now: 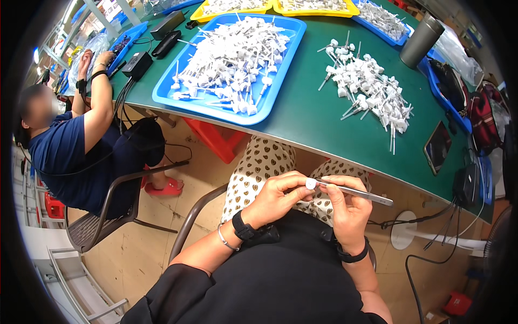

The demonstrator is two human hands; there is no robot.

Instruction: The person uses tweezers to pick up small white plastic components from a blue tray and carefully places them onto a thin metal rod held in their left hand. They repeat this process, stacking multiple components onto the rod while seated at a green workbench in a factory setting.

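My left hand (285,193) pinches a small white plastic part (311,183) between thumb and fingers, held above my lap. In my right hand (345,202) are metal tweezers (362,194), their tips reaching to the white part. Whether the tips grip it or only touch it, I cannot tell. On the green table beyond my hands stands a blue tray (253,117) heaped with white plastic parts with thin grey stems (232,59). To its right, a loose pile of similar parts (372,86) lies directly on the tabletop.
Two yellow trays (315,12) and another blue tray (400,41) line the far side. A grey metal flask (422,40) and a phone (437,147) are at the right. Cables (426,260) hang below the table's edge. A co-worker (81,135) sits at the left.
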